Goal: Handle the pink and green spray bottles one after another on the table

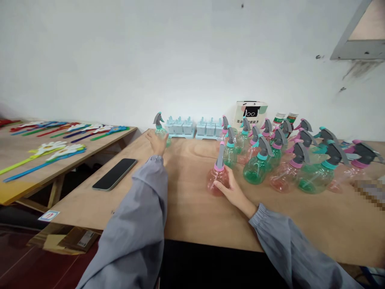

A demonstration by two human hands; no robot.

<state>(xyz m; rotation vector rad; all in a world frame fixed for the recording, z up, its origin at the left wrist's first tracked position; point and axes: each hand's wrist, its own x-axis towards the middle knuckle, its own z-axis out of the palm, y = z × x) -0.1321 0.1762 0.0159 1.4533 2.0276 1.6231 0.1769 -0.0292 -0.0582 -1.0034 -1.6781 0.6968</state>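
My right hand [230, 186] is wrapped round the body of a pink spray bottle [215, 176], which stands upright near the middle of the table. Its grey trigger head has a pink collar. Farther off at the left, my left hand [158, 142] is at a green spray bottle [161, 130] with a grey and turquoise head. The fingers there look spread, and the hand hides much of that bottle; firm contact cannot be made out. Beside my right hand stands a group of several pink and green spray bottles [255, 168].
Light-blue ice-pop moulds [180, 127] stand along the wall. Behind the bottles is a printed box [251, 114]. A phone [114, 174] lies at the table's left. Another table [18, 154] holds several colourful flower-shaped items [57, 150].
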